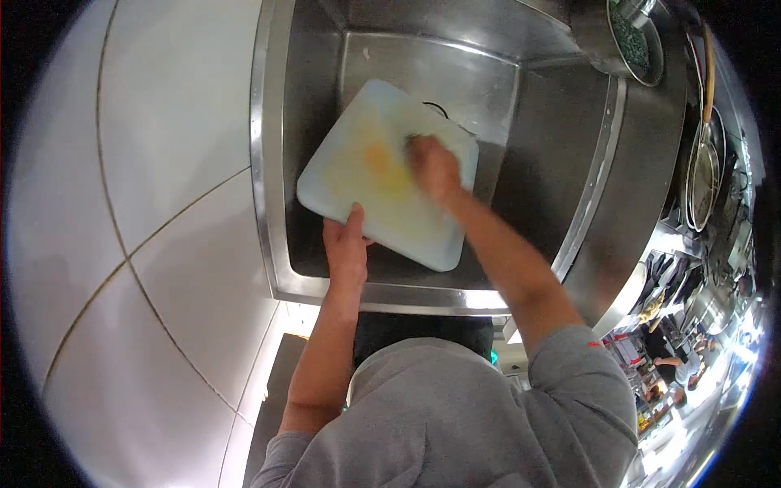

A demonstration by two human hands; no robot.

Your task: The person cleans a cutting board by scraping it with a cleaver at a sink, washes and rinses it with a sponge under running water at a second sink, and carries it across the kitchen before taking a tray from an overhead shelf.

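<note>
A white cutting board [333, 175] with yellow-orange stains is held tilted inside a deep steel sink [423, 57]. My left hand [346, 244] grips the board's near edge, thumb on top and fingers underneath. On the board's right half, my right hand [435, 167] is closed and pressed to the surface, slightly smeared by motion. A small dark grey thing shows at its fingertips, mostly covered, and its kind is not clear. Behind the board's far edge, a thin black curved piece [437, 106] sticks out.
White wall tiles [171, 106] border the sink on the left. At the upper right stands a metal pot [630, 45] with something green in it. Strainers with long handles [704, 171] hang or lie at the right. Farther off, another person [683, 366] is in the kitchen.
</note>
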